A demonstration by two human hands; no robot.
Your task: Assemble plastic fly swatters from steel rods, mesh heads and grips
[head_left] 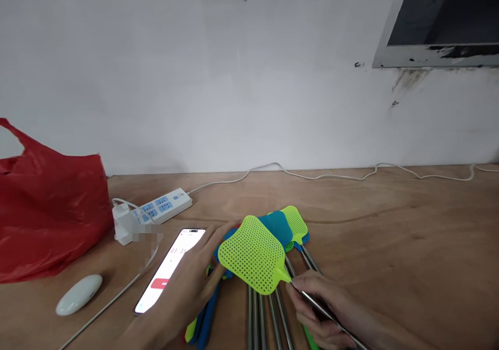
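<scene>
My right hand (323,308) is closed around the metal rod of a yellow-green fly swatter (253,254). Its perforated square head tilts up over a pile of other swatters. My left hand (191,277) has its fingers stretched out beside the left edge of that head; whether the fingertips touch it I cannot tell. Beneath lie a teal swatter head (277,227), another yellow-green head (295,223) and several steel rods (259,313) running toward me. Blue and yellow handles (206,313) show between my hands, partly covered.
A lit phone (171,267) showing a timer lies left of the pile, partly under my left hand. Further left are a white oval object (79,294), a power strip (167,206) with a plugged-in charger, and a red plastic bag (54,210). A white cable (319,176) runs along the wall.
</scene>
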